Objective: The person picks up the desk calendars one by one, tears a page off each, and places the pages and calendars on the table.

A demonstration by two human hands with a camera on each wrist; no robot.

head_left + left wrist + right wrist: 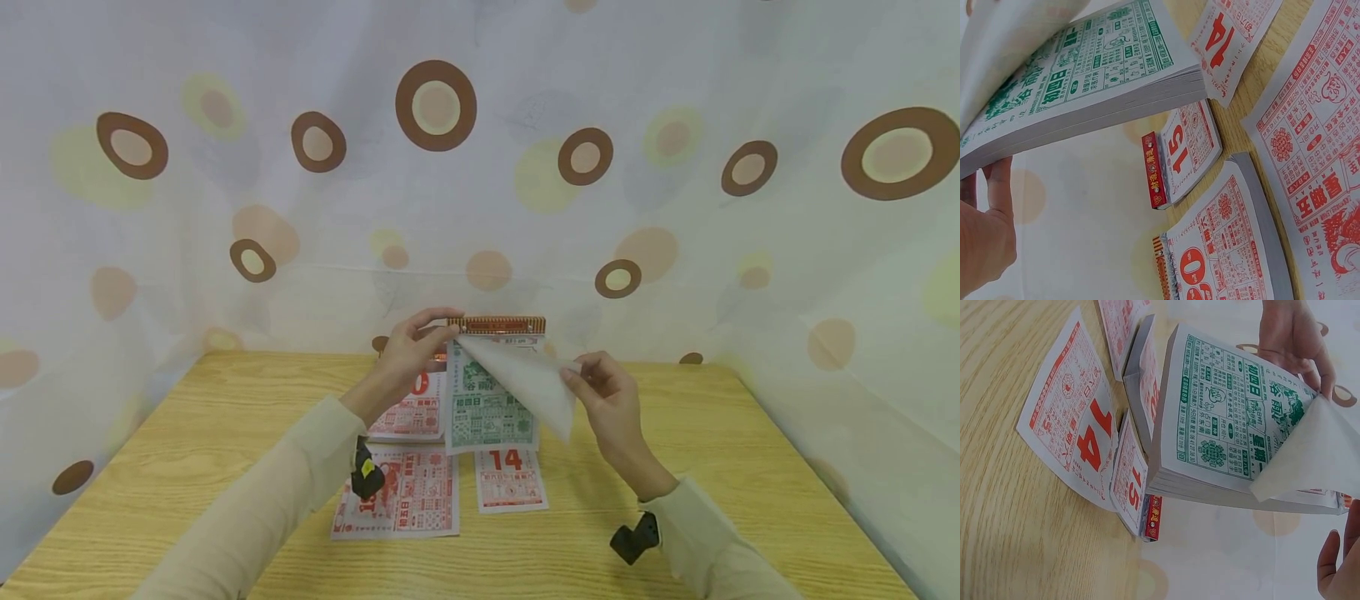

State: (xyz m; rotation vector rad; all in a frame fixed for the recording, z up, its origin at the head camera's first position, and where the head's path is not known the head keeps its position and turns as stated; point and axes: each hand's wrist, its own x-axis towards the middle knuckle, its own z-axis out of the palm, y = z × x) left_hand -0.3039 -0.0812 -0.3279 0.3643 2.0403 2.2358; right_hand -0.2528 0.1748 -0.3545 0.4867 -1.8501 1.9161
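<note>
A thick tear-off calendar [491,421] with green print is held up above the table, its gold-and-red binding strip [497,326] at the top. At the upper left corner my left hand [411,350] grips it, thumb in front and fingers behind. My right hand [611,400] pinches the lower edge of the top sheet [536,387]. That sheet is folded up diagonally, its pale back showing and the green page under it exposed. In the right wrist view, the thick stack of pages [1222,419] shows from its bottom edge.
On the wooden table [675,467] a loose sheet marked 14 [512,483] lies below the calendar, with a larger red-printed sheet [427,500] to its left. Behind are a red-printed calendar pad [1222,244] and a smaller pad marked 15 [1188,147]. A patterned curtain [480,208] surrounds the table.
</note>
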